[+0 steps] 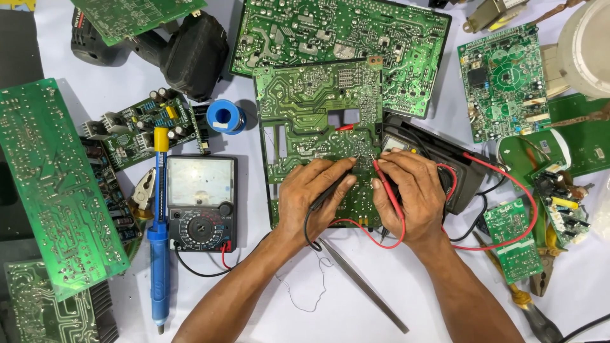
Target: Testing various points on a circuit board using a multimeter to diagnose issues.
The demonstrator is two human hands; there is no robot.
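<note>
We see both forearms coming up from the bottom edge of the bench, bare, converging toward the middle. Our left hand [311, 197] lies palm down, fingers curled in, thumb and index pinched together and pointing up and to the right. Our right hand [410, 197] sits just beside it, palm down, knuckles up, fingers closed in a pen-style pinch aimed up-left. Fingertips of the two hands nearly meet; the wrists stay well apart.

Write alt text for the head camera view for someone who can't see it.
Two hands press a black probe and a red probe onto a green circuit board. An analog multimeter sits to the left, among more boards on a white table.
</note>
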